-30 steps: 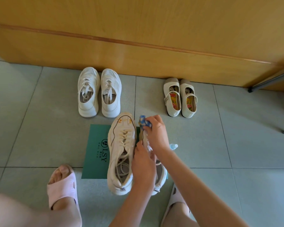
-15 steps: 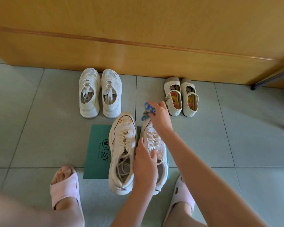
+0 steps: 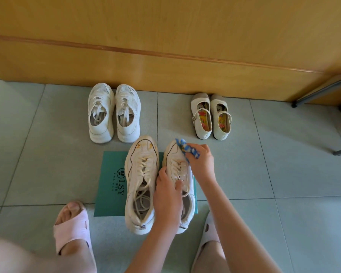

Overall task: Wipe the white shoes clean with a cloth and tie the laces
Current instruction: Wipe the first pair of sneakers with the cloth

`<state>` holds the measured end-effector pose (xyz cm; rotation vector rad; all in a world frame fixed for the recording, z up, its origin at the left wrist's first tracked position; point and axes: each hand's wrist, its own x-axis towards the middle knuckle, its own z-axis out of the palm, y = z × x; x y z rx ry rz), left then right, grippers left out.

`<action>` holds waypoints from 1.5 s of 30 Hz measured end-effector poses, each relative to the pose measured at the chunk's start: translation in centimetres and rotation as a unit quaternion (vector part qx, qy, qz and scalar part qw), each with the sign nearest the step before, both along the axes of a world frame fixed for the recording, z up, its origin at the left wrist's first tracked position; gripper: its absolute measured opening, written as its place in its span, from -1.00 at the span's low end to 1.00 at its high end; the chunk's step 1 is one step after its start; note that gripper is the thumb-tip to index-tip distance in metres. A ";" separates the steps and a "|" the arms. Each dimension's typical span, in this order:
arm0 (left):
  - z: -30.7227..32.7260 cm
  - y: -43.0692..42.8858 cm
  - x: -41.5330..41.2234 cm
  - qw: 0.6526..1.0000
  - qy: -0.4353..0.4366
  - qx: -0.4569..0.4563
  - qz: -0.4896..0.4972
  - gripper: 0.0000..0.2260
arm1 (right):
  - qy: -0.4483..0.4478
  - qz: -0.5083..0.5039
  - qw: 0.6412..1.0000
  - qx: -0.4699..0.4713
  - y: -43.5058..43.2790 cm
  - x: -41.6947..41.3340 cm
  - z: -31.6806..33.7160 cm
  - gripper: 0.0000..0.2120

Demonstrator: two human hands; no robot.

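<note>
Two white laced sneakers stand side by side on a green mat. The left sneaker has loose laces and yellowish marks on its toe. My left hand grips the right sneaker at its tongue and inner side. My right hand holds a blue and yellow patterned cloth against the toe area of that sneaker.
A second pair of white sneakers and a pair of small cream strap shoes stand by the wooden panel. My feet in pink slippers flank the mat. Grey metal legs are at the right.
My right hand with the cloth has come down from above the toe onto the right sneaker's toe. The sneaker, tilted on its side a second ago, now stands flat. My left hand keeps holding it.
</note>
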<state>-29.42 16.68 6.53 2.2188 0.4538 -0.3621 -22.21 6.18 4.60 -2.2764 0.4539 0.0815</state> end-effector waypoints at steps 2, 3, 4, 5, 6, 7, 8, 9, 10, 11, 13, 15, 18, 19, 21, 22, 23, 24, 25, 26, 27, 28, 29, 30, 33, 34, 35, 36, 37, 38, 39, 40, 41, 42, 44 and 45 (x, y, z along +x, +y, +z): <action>-0.1 0.0 0.0 1.000 0.002 0.005 -0.002 -0.51 | -0.001 -0.012 1.000 0.017 -0.3 -0.1 0.4 -0.76; -0.1 0.0 0.0 1.000 0.000 0.010 -0.007 -0.50 | -0.004 -0.032 0.998 0.049 -0.4 0.1 0.7 -0.79; -0.1 0.0 -0.1 1.000 -0.003 0.015 -0.012 -0.49 | -0.005 -0.060 0.994 0.086 -0.7 0.6 1.0 -0.81; -0.1 0.0 -0.1 1.000 -0.008 0.018 -0.013 -0.48 | -0.006 -0.090 0.989 0.119 -1.0 1.2 1.4 -0.82; -0.2 0.0 -0.2 1.000 -0.010 0.019 -0.013 -0.48 | -0.011 -0.112 0.984 0.137 -1.2 2.0 1.6 -0.81; -0.2 0.0 -0.2 1.000 -0.012 0.022 -0.013 -0.47 | -0.020 -0.123 0.981 0.146 -1.1 2.8 1.9 -0.80; -0.2 0.0 -0.2 0.999 -0.013 0.025 -0.014 -0.47 | -0.031 -0.128 0.980 0.149 -0.9 3.6 2.2 -0.79; -0.2 0.0 -0.2 0.999 -0.013 0.028 -0.015 -0.47 | -0.042 -0.130 0.979 0.149 -0.6 4.4 2.4 -0.79; -0.2 0.0 -0.1 0.999 -0.011 0.028 -0.015 -0.47 | -0.053 -0.134 0.978 0.150 -0.1 5.1 2.4 -0.78; -0.1 0.0 -0.1 0.999 -0.010 0.027 -0.014 -0.47 | -0.058 -0.137 0.978 0.149 0.5 5.6 2.3 -0.76; 0.0 0.0 -0.1 1.000 -0.010 0.023 -0.012 -0.47 | -0.066 -0.133 0.978 0.149 1.5 6.0 1.8 -0.71; 0.1 0.1 -0.1 1.000 -0.010 0.023 -0.015 -0.47 | -0.077 -0.087 0.984 0.133 2.0 6.0 0.8 -0.59; -0.1 0.1 -0.1 0.999 -0.011 0.025 -0.017 -0.47 | -0.002 0.011 1.000 -0.002 1.5 5.0 -0.7 -0.64; -0.1 0.1 -0.1 0.999 -0.010 0.025 -0.018 -0.47 | 0.017 0.027 0.999 -0.024 1.0 4.4 -0.8 -0.69; -0.1 0.1 -0.1 0.999 -0.006 0.024 -0.022 -0.47 | 0.011 0.042 0.999 -0.005 0.0 3.6 -0.8 -0.75; -0.1 0.1 -0.1 0.999 -0.005 0.025 -0.024 -0.47 | 0.002 0.049 0.999 0.010 -0.5 3.2 -0.6 -0.78; 0.0 0.1 -0.1 0.999 -0.006 0.027 -0.026 -0.47 | 0.000 0.061 0.998 0.015 -0.8 3.0 -0.2 -0.79; 0.0 0.1 -0.2 0.999 -0.006 0.030 -0.027 -0.47 | -0.001 0.075 0.997 0.015 -1.1 2.9 0.0 -0.80; 0.0 0.1 -0.2 0.999 -0.008 0.032 -0.028 -0.47 | 0.001 0.079 0.997 0.014 -1.2 2.8 0.2 -0.79; 0.1 0.1 -0.2 0.999 -0.009 0.033 -0.029 -0.47 | -0.002 0.077 0.997 0.018 -1.1 2.8 0.3 -0.79; 0.1 0.1 -0.2 0.999 -0.010 0.035 -0.029 -0.47 | -0.004 0.070 0.997 0.027 -1.0 2.7 0.4 -0.79; 0.1 0.1 -0.2 0.999 -0.010 0.036 -0.030 -0.47 | -0.005 0.057 0.998 0.039 -0.8 2.7 0.4 -0.79; 0.1 0.1 -0.1 0.999 -0.011 0.037 -0.030 -0.48 | -0.006 0.045 0.998 0.045 -0.5 2.7 0.4 -0.79; 0.1 0.1 -0.1 0.999 -0.010 0.035 -0.031 -0.48 | -0.012 0.035 0.999 0.038 -0.2 2.6 0.3 -0.79; 0.2 0.1 -0.1 0.999 -0.006 0.033 -0.031 -0.48 | -0.041 0.043 0.998 0.011 0.9 2.0 0.2 -0.79; 0.2 0.1 -0.1 0.999 -0.007 0.036 -0.032 -0.48 | -0.052 0.069 0.996 0.001 1.4 1.7 0.2 -0.75; 0.2 0.1 -0.1 0.999 -0.009 0.040 -0.033 -0.48 | -0.062 0.097 0.993 -0.013 1.9 1.6 0.3 -0.70; 0.1 0.0 -0.1 0.998 -0.011 0.043 -0.034 -0.48 | -0.068 0.115 0.991 -0.025 2.3 1.6 0.2 -0.69; 0.1 0.0 -0.1 0.998 -0.010 0.047 -0.035 -0.48 | -0.072 0.124 0.989 -0.031 2.6 1.7 0.2 -0.70; 0.1 0.0 -0.2 0.998 -0.008 0.050 -0.037 -0.48 | -0.072 0.134 0.988 -0.030 2.7 1.9 0.3 -0.71; 0.1 0.0 -0.1 0.998 -0.007 0.053 -0.038 -0.47 | -0.069 0.153 0.985 -0.032 2.8 2.0 0.3 -0.72; 0.0 0.0 -0.1 0.998 -0.007 0.058 -0.037 -0.47 | -0.064 0.178 0.981 -0.041 3.0 1.9 0.3 -0.72; 0.0 -0.1 -0.1 0.997 -0.008 0.061 -0.036 -0.46 | -0.063 0.201 0.976 -0.053 3.0 1.7 0.2 -0.72; 0.0 -0.1 -0.1 0.997 -0.010 0.063 -0.036 -0.46 | -0.067 0.213 0.973 -0.062 3.0 1.4 0.1 -0.71; 0.1 0.0 -0.1 0.997 -0.011 0.061 -0.041 -0.46 | -0.082 0.213 0.971 -0.071 2.8 1.5 0.0 -0.71; 0.2 0.0 -0.1 0.998 -0.009 0.055 -0.042 -0.46 | -0.089 0.206 0.972 -0.077 2.6 1.8 0.1 -0.72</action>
